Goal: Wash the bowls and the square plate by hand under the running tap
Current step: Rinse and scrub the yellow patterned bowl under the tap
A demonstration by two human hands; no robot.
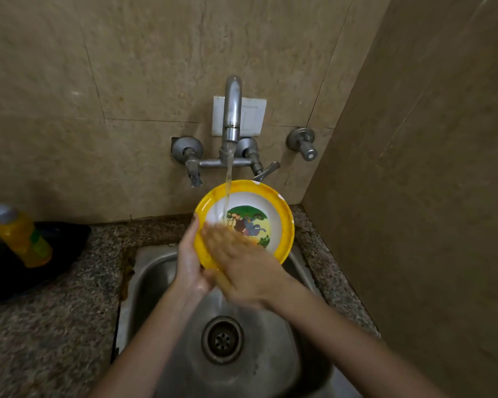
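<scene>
Head view, the only one.

The bowl [250, 219], yellow-rimmed with a cartoon print inside, is tilted toward the camera above the sink [156, 268], just under the tap [232, 110]. The water stream [228, 182] lands on its inner wall, upper left.

The left hand [189, 259] grasps the bowl by its left rim. One fingertip shows at the edge; the other fingers are hidden behind the bowl.

The right hand [242, 268] lies across the lower inside of the bowl, fingers stretched out and holding nothing. It is motion-blurred, so the finger detail is poor. I read this as rubbing.

Handling, judged: looks like melamine or plastic, so light and stiff and unlikely to shatter. Wet, so probably slippery. The broad flat rim is the best place to hold it, thumb on top and fingers under. One-handed support while the other hand rubs could let it twist.

Also present: the drain [222, 339] below, and a yellow bottle [23, 239] on the speckled counter [55, 311] at far left. No other bowl or square plate in view.
</scene>
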